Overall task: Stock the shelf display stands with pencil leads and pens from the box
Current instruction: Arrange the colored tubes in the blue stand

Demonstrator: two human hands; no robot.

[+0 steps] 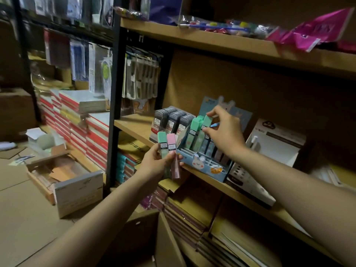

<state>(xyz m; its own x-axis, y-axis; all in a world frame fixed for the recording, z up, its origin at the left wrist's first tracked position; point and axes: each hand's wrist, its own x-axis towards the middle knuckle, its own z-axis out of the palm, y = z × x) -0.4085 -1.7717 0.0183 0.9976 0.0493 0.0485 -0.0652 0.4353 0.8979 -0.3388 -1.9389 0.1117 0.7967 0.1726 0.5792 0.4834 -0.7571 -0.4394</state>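
Lead cases, a green one (pixel 205 123) pinched by the right hand (pixel 221 130), are being seated in the blue display stand (pixel 204 166) on the shelf (pixel 134 126). Green and pink cases (pixel 169 151) are gripped by the left hand (pixel 158 164). Upright insertion into a free slot is advised.

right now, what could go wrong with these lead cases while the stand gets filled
1. The left hand grips a green case and a pink case loosely fanned; one might slip.
2. The right hand pinches a green case among leaning ones in the blue rabbit stand; a nudge could topple them.
3. That stand sits near the shelf edge.
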